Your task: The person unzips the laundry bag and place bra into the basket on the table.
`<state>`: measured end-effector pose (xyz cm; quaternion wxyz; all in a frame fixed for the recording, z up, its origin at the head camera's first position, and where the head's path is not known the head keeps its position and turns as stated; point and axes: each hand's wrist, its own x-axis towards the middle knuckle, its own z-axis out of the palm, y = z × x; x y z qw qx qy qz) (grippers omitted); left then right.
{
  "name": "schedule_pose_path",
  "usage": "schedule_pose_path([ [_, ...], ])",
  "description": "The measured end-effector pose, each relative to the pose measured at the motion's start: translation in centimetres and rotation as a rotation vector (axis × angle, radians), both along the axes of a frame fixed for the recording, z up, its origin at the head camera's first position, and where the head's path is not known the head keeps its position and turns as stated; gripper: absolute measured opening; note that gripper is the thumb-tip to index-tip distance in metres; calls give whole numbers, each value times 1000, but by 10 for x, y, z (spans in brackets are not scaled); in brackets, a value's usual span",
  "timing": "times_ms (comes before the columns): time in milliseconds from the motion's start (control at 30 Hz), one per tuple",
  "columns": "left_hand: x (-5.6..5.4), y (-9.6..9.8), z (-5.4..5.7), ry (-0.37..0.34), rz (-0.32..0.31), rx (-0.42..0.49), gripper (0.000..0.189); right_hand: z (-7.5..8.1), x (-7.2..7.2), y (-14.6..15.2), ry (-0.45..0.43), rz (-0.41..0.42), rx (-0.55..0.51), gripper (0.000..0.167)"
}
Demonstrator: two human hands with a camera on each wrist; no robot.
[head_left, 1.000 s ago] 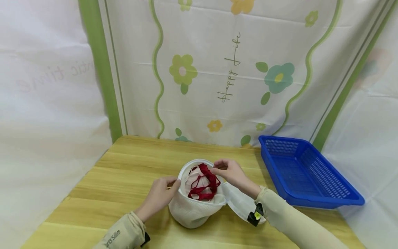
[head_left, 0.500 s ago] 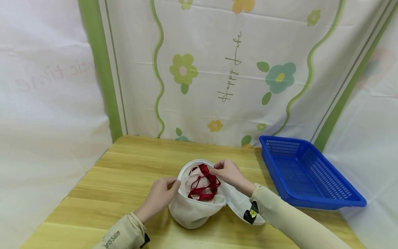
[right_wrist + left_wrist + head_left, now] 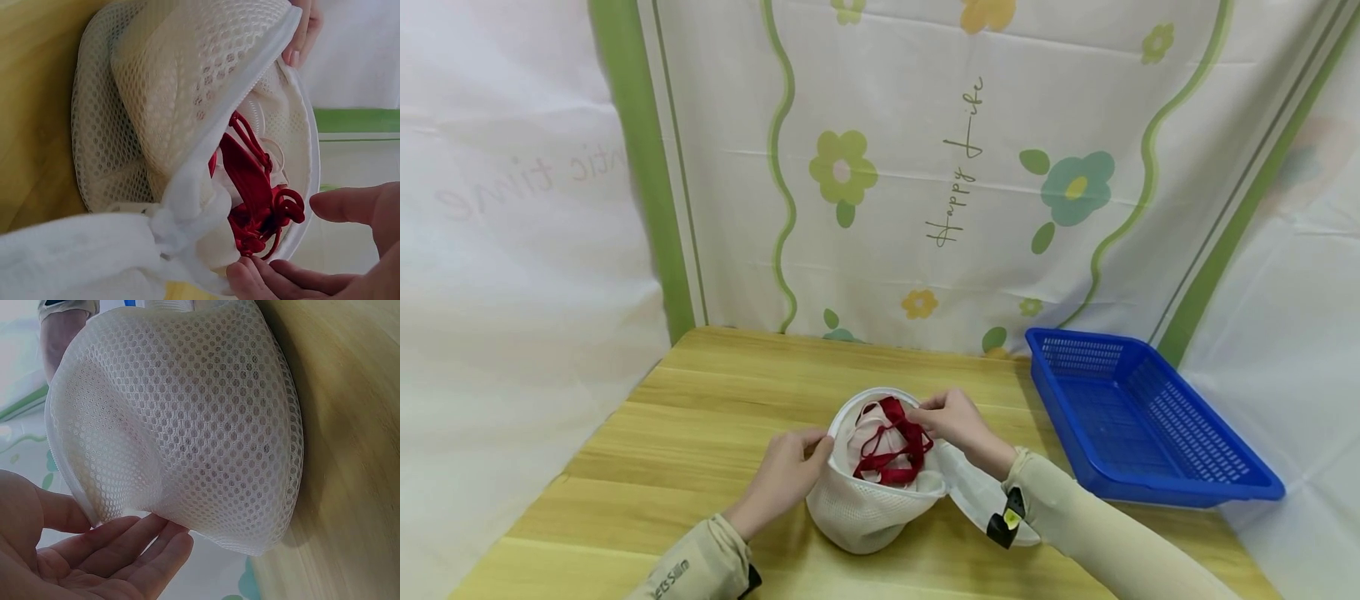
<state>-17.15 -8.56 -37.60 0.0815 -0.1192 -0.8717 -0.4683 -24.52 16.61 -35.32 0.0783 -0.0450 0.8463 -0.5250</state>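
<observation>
A white mesh laundry bag (image 3: 865,512) stands on the wooden table with its round mouth unzipped. Inside lie a dark red strappy garment (image 3: 891,454) and pale pink fabric (image 3: 867,433), perhaps bras. My left hand (image 3: 790,467) pinches the bag's rim on the left; in the left wrist view the thumb (image 3: 65,512) is on the zipper edge, the fingers against the mesh. At the rim's right side is my right hand (image 3: 958,421). In the right wrist view its thumb and fingers stand apart, fingertips (image 3: 247,278) right beside the red straps and rim.
The bag's white lid flap (image 3: 977,492) hangs to the right, under my right forearm. A blue perforated plastic basket (image 3: 1075,450) sits at the table's right side. Behind the wooden table (image 3: 700,400) hangs a flower-print curtain (image 3: 880,250).
My right hand first shifts slightly left and its forearm lowers a little; its fingers then dip slightly at the rim. The left hand keeps its hold, and the bag barely moves.
</observation>
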Motion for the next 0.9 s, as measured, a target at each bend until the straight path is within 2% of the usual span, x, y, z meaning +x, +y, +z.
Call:
schedule_pose_path([
  [233, 0, 1, 1, 6, 4, 1, 23, -3, 1, -1, -41, -32, -134, 25],
  [500, 0, 1, 1, 18, 2, -10, 24, -4, 3, -5, -23, -26, -54, 21],
  [733, 1, 1, -1, -3, 9, 8, 21, -7, 3, -6, -39, -53, -141, 23],
  [900, 1, 1, -1, 0, 16, 12, 20, -10, 3, -7, -34, -33, -142, 24],
])
